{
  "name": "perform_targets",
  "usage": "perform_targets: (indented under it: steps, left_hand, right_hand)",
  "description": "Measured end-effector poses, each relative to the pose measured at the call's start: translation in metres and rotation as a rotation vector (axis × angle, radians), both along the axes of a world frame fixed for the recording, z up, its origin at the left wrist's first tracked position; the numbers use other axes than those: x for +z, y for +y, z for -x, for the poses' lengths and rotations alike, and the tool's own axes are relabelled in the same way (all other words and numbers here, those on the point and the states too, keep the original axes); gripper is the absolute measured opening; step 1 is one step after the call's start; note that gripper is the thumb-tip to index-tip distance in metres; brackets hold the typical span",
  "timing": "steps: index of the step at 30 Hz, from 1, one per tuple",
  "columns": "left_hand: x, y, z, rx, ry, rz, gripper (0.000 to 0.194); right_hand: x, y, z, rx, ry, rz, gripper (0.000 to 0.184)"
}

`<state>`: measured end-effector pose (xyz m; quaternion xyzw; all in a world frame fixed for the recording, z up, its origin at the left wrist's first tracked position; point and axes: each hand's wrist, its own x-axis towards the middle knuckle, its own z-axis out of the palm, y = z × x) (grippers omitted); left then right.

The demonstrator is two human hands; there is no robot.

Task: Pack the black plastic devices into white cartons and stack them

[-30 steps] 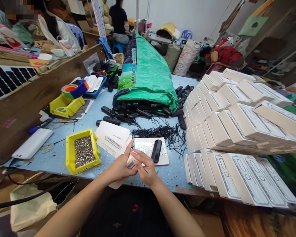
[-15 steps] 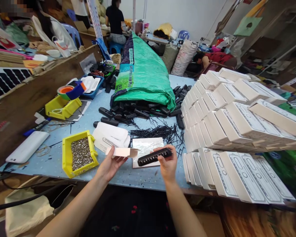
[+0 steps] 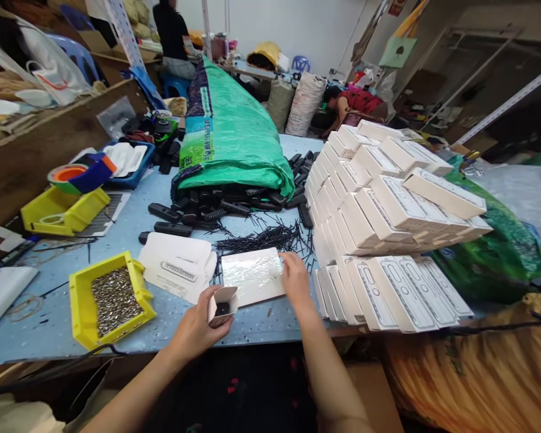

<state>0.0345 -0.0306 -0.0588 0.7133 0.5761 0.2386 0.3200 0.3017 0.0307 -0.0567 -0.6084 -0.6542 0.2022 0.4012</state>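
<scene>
A small open box (image 3: pixel 226 293) is gripped in the left hand (image 3: pixel 197 322), over the near part of the surface (image 3: pixel 252 328); its mouth is turned up toward the camera, its long axis foreshortened, and a black piece (image 3: pixel 222 309) is seen inside. The right hand (image 3: pixel 296 279) is held to the box's right, fingers bent at the right edge of the foil-covered board (image 3: pixel 252 276); whether anything is pinched there cannot be told. Both forearms are stretched forward.

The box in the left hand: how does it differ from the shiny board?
The box is held in the left hand; the board lies on the table. The box is open, with something dark inside; the board is flat with a shiny top. Both look pale.
</scene>
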Motion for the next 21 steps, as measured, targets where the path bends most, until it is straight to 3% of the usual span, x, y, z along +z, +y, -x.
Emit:
perform_targets:
  steps: [2, 5, 7, 11, 14, 17, 19, 21]
  left_hand:
    - [-0.005, 0.002, 0.0, 0.02, -0.002, -0.066, 0.063]
    - [-0.008, 0.008, 0.0, 0.014, 0.006, -0.07, 0.059]
    - [-0.007, 0.012, -0.001, 0.002, 0.003, -0.056, 0.062]
    - [-0.003, 0.015, -0.004, 0.011, -0.077, 0.016, 0.079]
    - [-0.002, 0.013, -0.003, 0.102, -0.184, 0.074, 0.084]
    - [-0.004, 0.013, -0.001, 0.152, -0.298, 0.072, 0.062]
    - [-0.005, 0.014, 0.0, 0.144, -0.321, 0.065, 0.044]
    - [-0.005, 0.016, -0.002, 0.146, -0.31, 0.071, 0.047]
  right_hand:
    - [-0.014, 0.015, -0.031, -0.187, -0.102, 0.038, 0.022]
    - [-0.023, 0.021, -0.043, -0.157, -0.103, 0.052, 0.017]
    - [-0.017, 0.012, -0.023, -0.128, 0.044, 0.028, 0.019]
    - [0.009, -0.019, 0.05, 0.002, 0.554, 0.066, 0.031]
    - [0.021, -0.032, 0.085, 0.22, 0.387, 0.057, 0.017]
    - [0.017, -0.03, 0.092, 0.293, 0.26, 0.043, 0.015]
    - [0.008, -0.025, 0.092, 0.238, 0.424, 0.12, 0.03]
    - [-0.003, -0.022, 0.095, 0.281, 0.609, 0.235, 0.041]
